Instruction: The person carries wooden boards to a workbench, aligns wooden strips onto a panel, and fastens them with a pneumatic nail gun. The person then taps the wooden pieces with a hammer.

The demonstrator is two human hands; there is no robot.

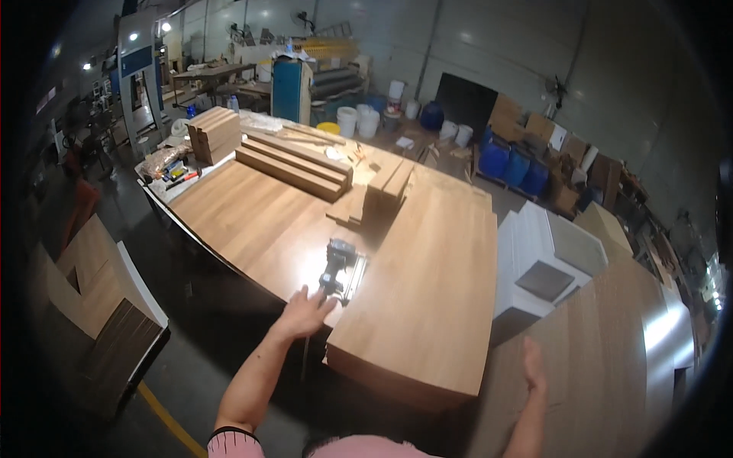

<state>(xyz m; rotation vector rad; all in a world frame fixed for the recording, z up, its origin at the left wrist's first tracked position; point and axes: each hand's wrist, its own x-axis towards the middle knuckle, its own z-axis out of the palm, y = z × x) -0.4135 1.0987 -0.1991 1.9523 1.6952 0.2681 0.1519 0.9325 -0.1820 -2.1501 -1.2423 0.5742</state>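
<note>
My left hand (305,314) reaches over the near edge of the worktable, its fingers spread at the handle end of a black and silver nail gun (336,267). Whether the fingertips touch the tool cannot be told. The nail gun lies on the wood-grain table surface, close beside a tall stack of wood-grain panels (420,282). A thin hose hangs down below my left hand. On the right, my right hand (534,366) is held edge-on with fingers straight and nothing in it. Behind it stands a large brownish wood-grain panel (588,359).
Bundled wood strips (294,168) and board blocks (214,136) lie farther along the table, near a red-handled hammer (182,182). White boxy pieces (546,256) stand right of the panel stack. More boards (114,336) lean at left. Buckets and blue drums (508,164) line the back.
</note>
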